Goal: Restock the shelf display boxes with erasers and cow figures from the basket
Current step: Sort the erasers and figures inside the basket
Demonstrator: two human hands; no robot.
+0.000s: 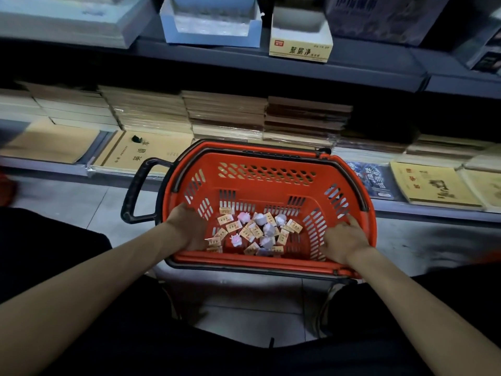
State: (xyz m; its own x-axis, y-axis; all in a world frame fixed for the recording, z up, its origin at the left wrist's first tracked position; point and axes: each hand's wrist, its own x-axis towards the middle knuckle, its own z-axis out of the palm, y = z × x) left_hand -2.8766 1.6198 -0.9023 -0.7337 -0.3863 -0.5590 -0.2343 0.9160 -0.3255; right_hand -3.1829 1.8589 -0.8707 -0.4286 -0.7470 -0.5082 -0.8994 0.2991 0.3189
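Flanking basket (271,191) walls (hands (187,229) (344,240) apart)

The head camera looks forward and steeply down, close above the basket (244,259), with dim, seemingly motion-blurred shelves (352,65) beyond.

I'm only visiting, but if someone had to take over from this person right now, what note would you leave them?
Left hand reaches into the red basket at its left side; its fingers are hidden, so the grip is unclear.
Right hand rests open against the basket's right wall.
Erasers and cow figures lie mixed on the basket floor.
The blue-white display box and yellow-labelled box on the shelf above show no erasers or cows.
Left to do: the whole restock.
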